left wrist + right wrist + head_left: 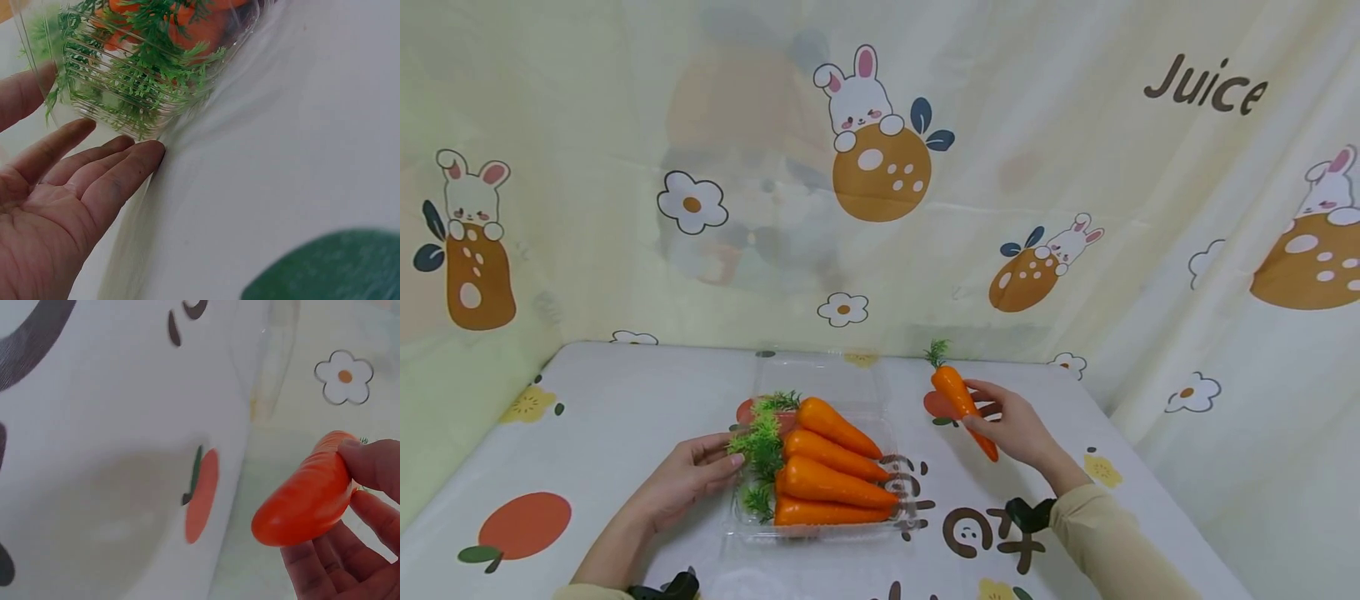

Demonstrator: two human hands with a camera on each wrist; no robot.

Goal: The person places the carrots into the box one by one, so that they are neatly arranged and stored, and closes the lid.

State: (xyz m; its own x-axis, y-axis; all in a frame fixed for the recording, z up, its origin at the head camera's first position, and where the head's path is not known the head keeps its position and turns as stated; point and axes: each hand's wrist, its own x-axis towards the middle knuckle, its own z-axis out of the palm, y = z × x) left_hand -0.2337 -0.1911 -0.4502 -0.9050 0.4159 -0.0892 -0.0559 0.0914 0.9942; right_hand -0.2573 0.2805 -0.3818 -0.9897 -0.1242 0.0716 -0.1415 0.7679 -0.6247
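Note:
Toy carrots with green leafy tops lie side by side in a clear plastic box (820,533), seen in the head view. Their orange bodies (838,483) point right, and the leaves (760,446) gather at the left end. There my left hand (688,479) has its fingertips right at the box's wall; in the left wrist view its fingers (119,187) are fairly straight. To the right of the box, my right hand (1015,425) pinches a single carrot (953,390) between thumb and fingers, above the table. This carrot's leafy end tilts up and away, its orange tip toward me.
The box's clear lid (823,379) is folded back behind it, on the table. A white printed cloth (647,392) covers the tabletop. A patterned curtain (760,275) hangs along the back and both sides. Black bands (1030,515) sit at both wrists.

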